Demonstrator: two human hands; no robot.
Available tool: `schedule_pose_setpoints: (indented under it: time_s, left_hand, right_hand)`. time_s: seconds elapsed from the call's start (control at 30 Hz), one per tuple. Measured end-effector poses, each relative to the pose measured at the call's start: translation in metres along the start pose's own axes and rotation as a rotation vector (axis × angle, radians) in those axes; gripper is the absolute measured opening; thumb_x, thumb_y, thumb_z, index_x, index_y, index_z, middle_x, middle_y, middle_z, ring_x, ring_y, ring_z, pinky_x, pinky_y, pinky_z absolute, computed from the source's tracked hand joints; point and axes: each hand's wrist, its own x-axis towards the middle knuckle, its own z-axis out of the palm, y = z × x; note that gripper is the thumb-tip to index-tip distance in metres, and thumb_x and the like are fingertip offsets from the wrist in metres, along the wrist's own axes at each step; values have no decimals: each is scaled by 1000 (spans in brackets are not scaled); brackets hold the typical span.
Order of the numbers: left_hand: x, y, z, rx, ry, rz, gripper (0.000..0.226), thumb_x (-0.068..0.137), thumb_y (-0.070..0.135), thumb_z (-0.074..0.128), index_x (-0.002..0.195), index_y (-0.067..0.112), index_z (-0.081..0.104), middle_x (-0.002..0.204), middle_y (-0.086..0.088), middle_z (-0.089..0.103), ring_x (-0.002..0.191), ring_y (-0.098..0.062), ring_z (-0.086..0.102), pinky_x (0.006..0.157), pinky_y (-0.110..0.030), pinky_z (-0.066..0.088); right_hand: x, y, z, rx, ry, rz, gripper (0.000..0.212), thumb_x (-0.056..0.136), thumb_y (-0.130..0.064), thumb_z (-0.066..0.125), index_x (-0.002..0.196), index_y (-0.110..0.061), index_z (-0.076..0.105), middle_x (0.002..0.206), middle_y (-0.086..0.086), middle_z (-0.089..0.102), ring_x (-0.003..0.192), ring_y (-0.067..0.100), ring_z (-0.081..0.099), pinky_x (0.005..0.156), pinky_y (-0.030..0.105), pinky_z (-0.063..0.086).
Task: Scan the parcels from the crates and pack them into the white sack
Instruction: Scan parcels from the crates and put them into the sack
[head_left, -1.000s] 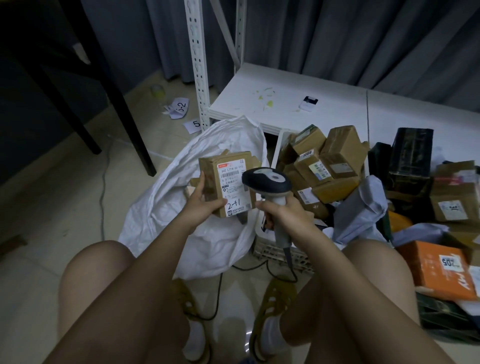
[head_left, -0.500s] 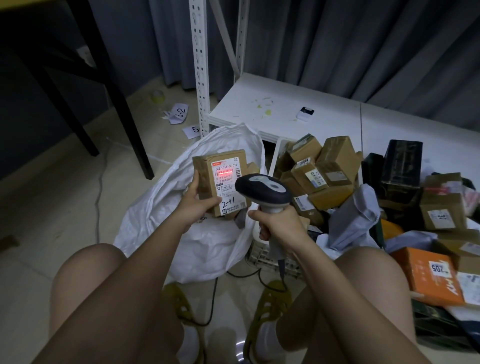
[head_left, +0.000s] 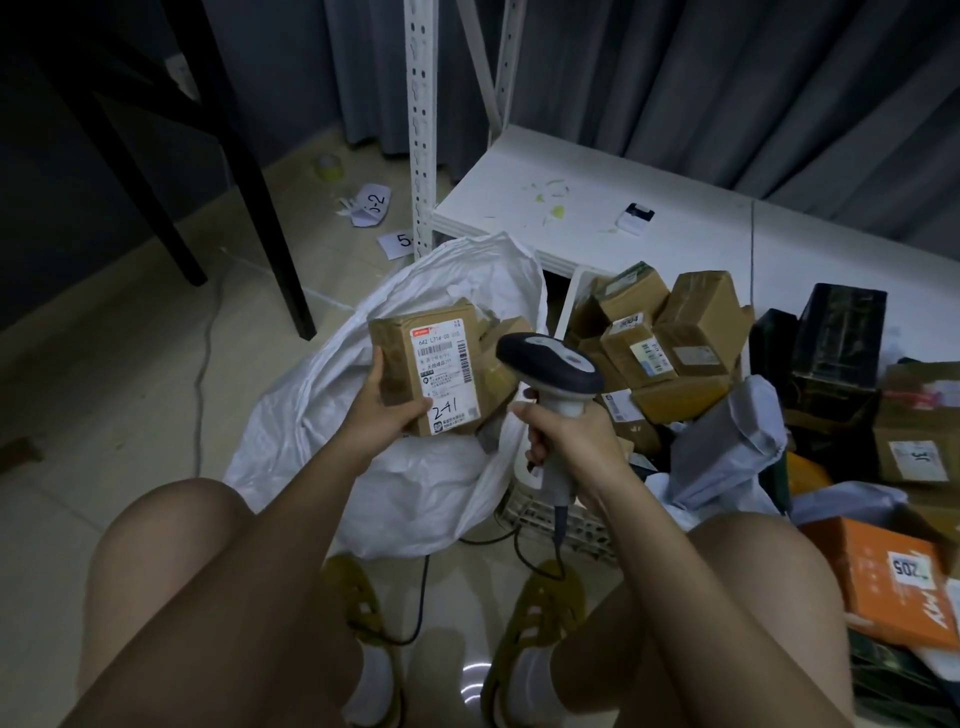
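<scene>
Head view: a brown cardboard parcel (head_left: 431, 366) with a white label marked "2-41" sits above the open white sack (head_left: 415, 483). The left hand (head_left: 387, 402) grips its lower left edge; the right hand (head_left: 563, 434) clasps the scanner (head_left: 550, 371) handle just beside it.

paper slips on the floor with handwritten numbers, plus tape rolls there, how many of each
Paper slips with handwritten numbers: 2, one reading "5-2" and one starting with "5", partly hidden by the shelf post
Tape rolls: 1, near the curtain
Total: 3
</scene>
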Motion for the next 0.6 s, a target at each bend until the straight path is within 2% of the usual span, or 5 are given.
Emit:
schedule_pose_setpoints:
  time_s: [0.1,0.27,0.43,0.53,0.6]
  left_hand:
    - [4,-12,-9,-7,111,6,95,84,6,69,151,37,10,121,11,56,109,-6,54,98,-35,48]
    - [10,-28,-21,15,190,-10,97,83,2,68,152,32,8,126,9,51,119,-12,50,97,-46,49]
    - [21,-37,-17,93,147,9,101,83,3,69,152,31,1,142,5,41,126,-7,41,92,-26,50]
    - [30,-39,-11,180,102,18,109,78,17,76,151,36,-1,148,4,38,135,-13,38,103,-43,45]
    - [37,-43,-6,251,80,24,114,67,40,78,148,48,-3,148,2,39,135,-17,38,102,-49,44]
  right_hand:
    - [26,8,0,36,77,45,18,84,-10,71,74,-9,56,58,8,55,49,20,47,55,34,43]
    - [70,26,5,-32,239,89,15,84,-9,71,88,-6,58,76,14,63,56,18,53,53,29,46]
    - [115,54,17,-183,362,121,47,77,-17,80,115,-8,54,102,10,64,91,28,63,84,44,55]
    - [129,59,22,-270,387,146,59,79,-22,79,128,-10,48,108,4,57,98,24,56,86,37,46]
    - [138,62,23,-304,408,193,63,79,-25,79,131,-10,46,121,9,59,109,31,58,90,39,45]
